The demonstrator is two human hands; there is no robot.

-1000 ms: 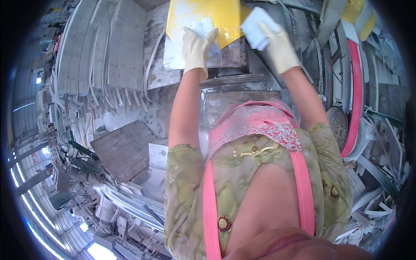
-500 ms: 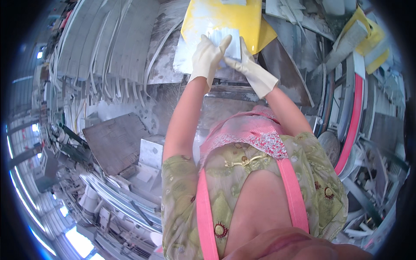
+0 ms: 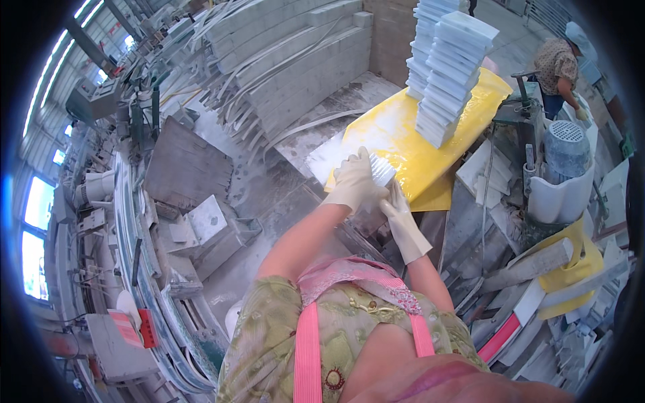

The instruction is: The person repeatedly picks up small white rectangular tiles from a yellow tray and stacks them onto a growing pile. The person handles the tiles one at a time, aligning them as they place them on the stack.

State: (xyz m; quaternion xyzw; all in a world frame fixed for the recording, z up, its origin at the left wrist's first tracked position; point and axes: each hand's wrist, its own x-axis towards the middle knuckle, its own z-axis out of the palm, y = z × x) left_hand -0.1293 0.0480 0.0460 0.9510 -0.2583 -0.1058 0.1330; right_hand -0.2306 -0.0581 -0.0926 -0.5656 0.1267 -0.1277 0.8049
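Between my two gloved hands is a small stack of thin white stone tiles (image 3: 382, 170), its edges facing up. My left hand (image 3: 355, 183), in a cream rubber glove, closes round its left side. From the right and below, my right hand (image 3: 400, 216), gloved alike, grips the same stack, its fingers partly hidden behind the tiles. Under and beyond the hands lies a wet yellow sheet (image 3: 384, 131) with white slurry on it. A tall stack of white tiles (image 3: 451, 84) stands on the sheet, with another tile stack (image 3: 421, 50) just behind it.
Long grey stone slabs (image 3: 289, 54) are piled at the far left. Left of me lies a brown board (image 3: 186, 164). A motor with a grilled cap (image 3: 566, 146) stands at the right, and beyond it a person (image 3: 557, 70) bends over. Stone offcuts (image 3: 487, 174) lie below the sheet's right edge.
The view has swung, bringing the tall tile stacks, the motor and the other person into sight. Both hands keep hold of the small tile stack, now tilted differently.
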